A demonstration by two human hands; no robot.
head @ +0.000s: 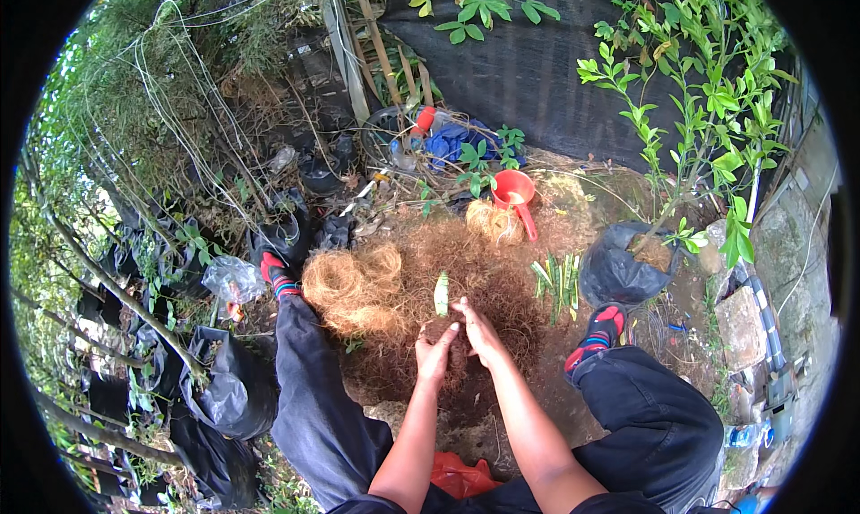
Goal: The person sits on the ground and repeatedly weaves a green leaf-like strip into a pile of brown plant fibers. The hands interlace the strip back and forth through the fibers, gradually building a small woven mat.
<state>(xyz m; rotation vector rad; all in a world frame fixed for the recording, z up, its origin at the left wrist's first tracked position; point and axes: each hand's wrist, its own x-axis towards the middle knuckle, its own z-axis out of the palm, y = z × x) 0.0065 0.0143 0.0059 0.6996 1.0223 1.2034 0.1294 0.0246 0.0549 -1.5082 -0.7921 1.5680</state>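
Between my palms is a dark brown ball of fibre and soil (455,343), from which a pale green leaf cutting (441,294) stands upright. My left hand (433,354) grips the ball with the thumb across its top. Cupped against the other side is my right hand (480,333), its fingers pointing away from me. Beneath both hands spreads a loose heap of brown coconut fibre (497,279). Lighter fibre, shaped into nests (349,282), lies to the left. On the ground to the right is a row of green leaf cuttings (559,285).
A red plastic dipper (514,190) rests beside more pale fibre (494,222). My feet flank the heap, near a black-bagged potted plant (621,265) at right and several black grow bags (232,383) at left. A red plastic bag (463,475) lies between my legs.
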